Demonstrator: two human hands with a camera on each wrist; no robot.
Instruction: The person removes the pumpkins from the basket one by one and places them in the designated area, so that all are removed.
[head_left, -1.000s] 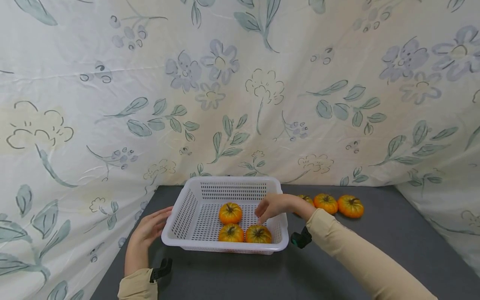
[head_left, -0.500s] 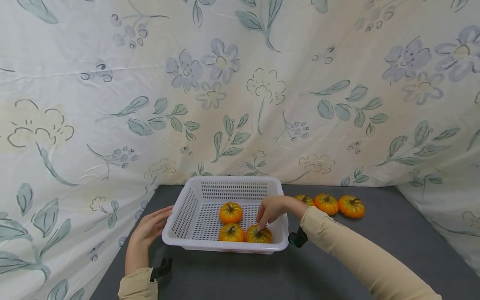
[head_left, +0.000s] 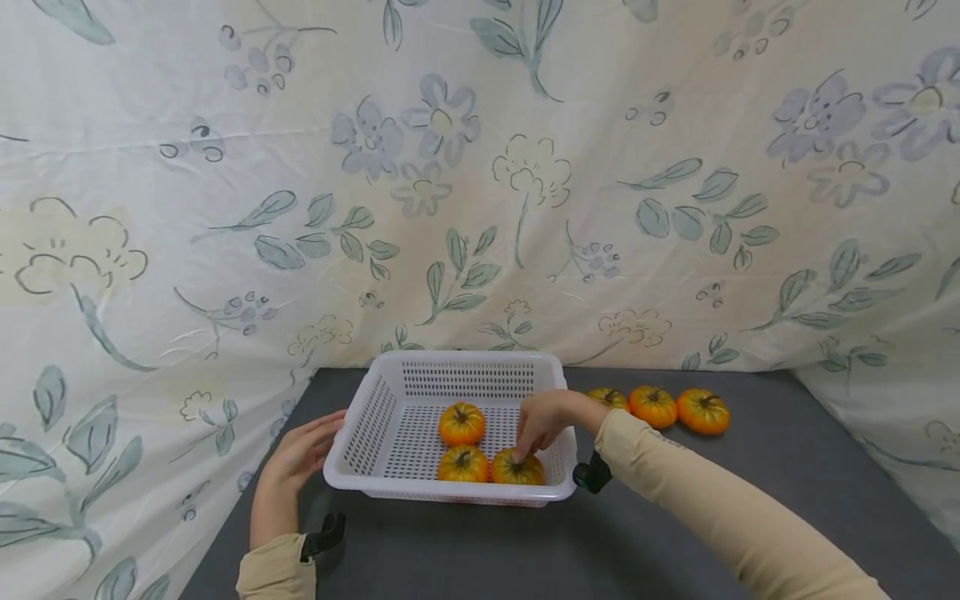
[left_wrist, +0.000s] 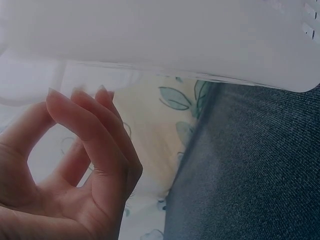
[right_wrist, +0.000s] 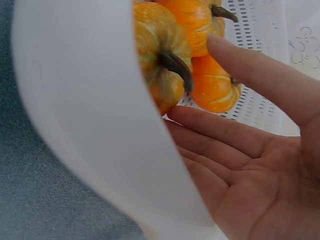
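Observation:
A white perforated plastic basket (head_left: 450, 486) stands on the dark table with three small orange pumpkins inside. The front right pumpkin (head_left: 517, 468) sits in the near corner, next to the front middle pumpkin (head_left: 462, 465); a third pumpkin (head_left: 461, 424) lies behind that one. My right hand (head_left: 542, 417) reaches over the right rim, fingertips at the front right pumpkin's top near its stem. In the right wrist view its fingers lie extended beside that pumpkin, thumb apart. My left hand (head_left: 302, 454) rests its fingertips against the basket's left side, fingers loosely bent in the left wrist view.
To the right of the basket, a row of three more pumpkins lies on the table (head_left: 750, 483): a partly hidden pumpkin (head_left: 609, 398), a middle pumpkin (head_left: 652, 407) and a right pumpkin (head_left: 702, 412). A floral cloth (head_left: 450, 208) hangs behind and along the sides.
My right hand has come down from above the front right pumpkin to its top, and the forearm has shifted slightly left. The left hand and the basket have stayed put.

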